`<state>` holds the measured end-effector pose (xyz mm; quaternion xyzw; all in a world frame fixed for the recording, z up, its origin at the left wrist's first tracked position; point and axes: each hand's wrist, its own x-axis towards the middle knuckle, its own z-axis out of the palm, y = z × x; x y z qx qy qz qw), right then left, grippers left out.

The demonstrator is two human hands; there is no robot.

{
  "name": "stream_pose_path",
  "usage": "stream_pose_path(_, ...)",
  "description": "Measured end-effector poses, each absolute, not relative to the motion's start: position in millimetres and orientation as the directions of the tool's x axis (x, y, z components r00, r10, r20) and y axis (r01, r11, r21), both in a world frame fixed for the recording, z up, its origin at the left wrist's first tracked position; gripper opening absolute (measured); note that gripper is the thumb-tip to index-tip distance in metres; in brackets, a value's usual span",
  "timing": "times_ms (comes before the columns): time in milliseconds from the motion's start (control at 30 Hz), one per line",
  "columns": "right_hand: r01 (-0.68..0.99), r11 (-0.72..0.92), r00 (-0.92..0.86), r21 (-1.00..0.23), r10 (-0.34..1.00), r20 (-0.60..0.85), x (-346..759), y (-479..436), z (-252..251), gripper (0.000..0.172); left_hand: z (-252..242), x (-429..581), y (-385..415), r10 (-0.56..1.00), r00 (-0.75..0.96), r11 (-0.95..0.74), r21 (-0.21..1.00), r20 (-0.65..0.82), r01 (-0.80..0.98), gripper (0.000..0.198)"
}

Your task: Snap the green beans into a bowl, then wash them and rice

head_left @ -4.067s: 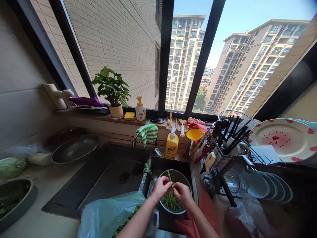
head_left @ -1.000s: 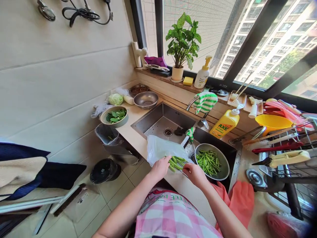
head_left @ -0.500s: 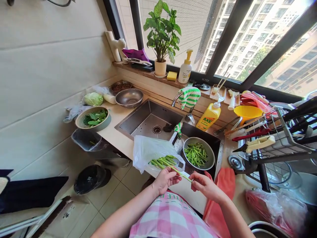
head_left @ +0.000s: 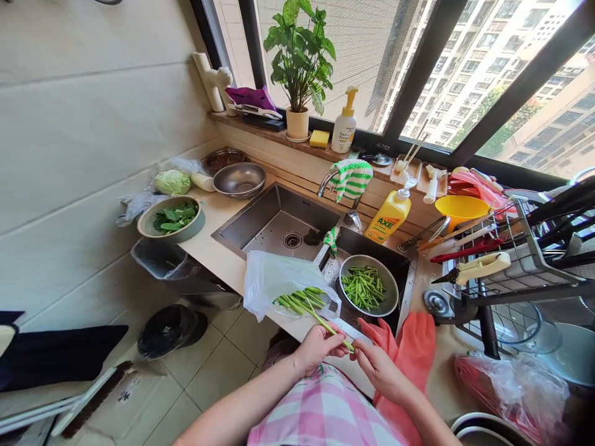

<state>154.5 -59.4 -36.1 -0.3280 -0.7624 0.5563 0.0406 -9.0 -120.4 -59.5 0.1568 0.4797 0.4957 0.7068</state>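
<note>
A long thin green vegetable stalk (head_left: 320,320) slants up and left between my hands, over the counter edge. My left hand (head_left: 318,350) is closed around its middle. The fingertips of my right hand (head_left: 377,367) pinch its lower end, close beside the left fingers. Just beyond, a clear plastic bag (head_left: 269,277) lies open on the counter, with more green stalks (head_left: 302,301) at its mouth. To the right, a metal bowl (head_left: 394,291) full of short cut green pieces (head_left: 363,287) stands in the smaller sink basin.
The large sink basin (head_left: 260,232) lies beyond the bag. Red rubber gloves (head_left: 415,337) hang over the counter edge by my right arm. A dish rack (head_left: 534,248) with utensils stands at right. A colander of leaves (head_left: 149,228) and a lined bin (head_left: 160,263) are at left.
My right hand has come in against my left, now pinching the stalk's lower end. The stalk has tilted more steeply, its far end pointing up over the bag.
</note>
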Motion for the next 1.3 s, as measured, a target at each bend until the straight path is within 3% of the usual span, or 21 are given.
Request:
stream_pose_path(133,0.454,0.091,-0.726,-0.886,0.615,-0.309,158.8,-63.4,-42.3,0.031,-57.8,-4.8,-124.3,0.908,0.026,0.372,0.774,-0.419,-0.512,0.03)
stream_pose_path(233,0.401,-0.186,-0.637,-0.897,0.647,-0.419,154.6,-63.4,-54.9,0.033,-52.5,-8.7,-127.5,0.957,-0.063,0.234,0.883,-0.283,-0.406,0.021)
stream_pose_path(300,0.336,-0.429,-0.537,-0.838,0.644,-0.545,149.3,-61.4,-65.2,0.032,-44.6,-16.2,-130.6,0.982,-0.114,0.113,0.954,-0.149,-0.278,0.015)
stream_pose_path(367,0.268,-0.55,-0.472,-0.791,0.641,-0.606,140.8,-59.2,-73.8,0.03,-34.7,-26.3,-134.9,0.994,-0.112,-0.004,0.991,-0.011,-0.134,0.012)
stream_pose_path(433,0.3,-0.48,-0.504,-0.824,0.653,-0.565,124.6,-58.4,-78.5,0.028,-25.9,-36.7,-139.9,0.994,-0.099,-0.053,0.999,0.052,-0.009,0.011)
stream_pose_path(533,0.452,-0.048,-0.69,-0.891,0.614,-0.383,78.1,-58.6,-77.6,0.022,-19.6,-49.9,-147.4,0.987,-0.157,0.046,0.999,-0.043,0.015,0.009)
stream_pose_path(633,0.546,0.414,-0.784,-0.728,0.558,-0.27,18.0,-53.4,-71.3,0.012,-19.5,-64.4,-153.4,0.968,-0.195,0.126,0.98,-0.155,-0.151,0.013)
stream_pose_path(700,0.559,0.564,-0.795,-0.608,0.573,-0.2,-9.8,-45.7,-66.5,0.015,-19.7,-78.0,-154.7,0.96,-0.222,0.125,0.968,-0.173,-0.216,0.016)
stream_pose_path(800,0.492,0.579,-0.802,-0.65,0.593,-0.079,-11.7,-34.5,-58.8,0.02,-19.6,-101.1,-147.0,0.937,-0.288,0.14,0.969,-0.196,-0.205,0.018)
stream_pose_path(900,0.403,0.378,-0.721,-0.833,0.692,-0.035,22.1,-31.1,-45.9,0.024,-21.2,-113.1,-124.2,0.929,-0.292,0.199,0.972,-0.227,-0.123,0.018)
stream_pose_path(967,0.359,0.31,-0.688,-0.88,0.725,-0.026,47.9,-32.4,-34.7,0.028,-22.8,-107.9,-103.1,0.945,-0.227,0.229,0.971,-0.238,-0.066,0.017)
stream_pose_path(1133,0.488,0.438,-0.629,-0.755,0.776,0.044,93.4,-33.7,-23.4,0.027,-29.1,-60.7,-52.6,0.956,0.003,0.292,0.947,-0.294,-0.135,0.024)
stream_pose_path(1300,0.656,0.364,-0.459,-0.661,0.888,0.033,123.9,-23.3,-41.9,0.027,-49.4,-17.6,-15.6,0.914,0.082,0.405,0.885,-0.397,-0.232,0.034)
